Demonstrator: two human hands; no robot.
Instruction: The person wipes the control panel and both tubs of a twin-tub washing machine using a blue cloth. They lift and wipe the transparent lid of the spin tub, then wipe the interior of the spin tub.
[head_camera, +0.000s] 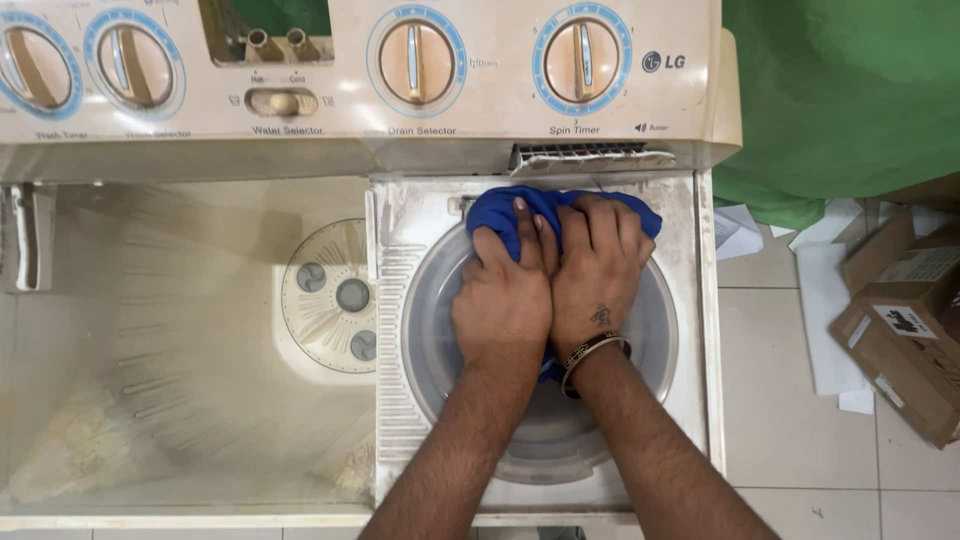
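Both hands, left hand (503, 300) and right hand (597, 270), clench the blue cloth (498, 208) at centre frame, spinner rim (655, 300) close around.

Left hand (503, 300) and right hand (598, 270) press blue cloth (500, 207) together over the spin tub (640, 400) of a washing machine (200, 150).

Both bare forearms come up from the bottom edge and converge, so that the left hand (503, 300) and the right hand (597, 272) sit pressed side by side, thumb edges touching. Each hand lies palm down with the knuckles raised and the fingers curled forward and downward in a gripping, pushing pose, the left fingers (521, 222) slightly spread and the right fingers bunched closer together. The right wrist is bent a little inward and carries a thin dark and gold metal bangle (590, 352), with a small dark tattoo (601, 317) on the back of that hand.
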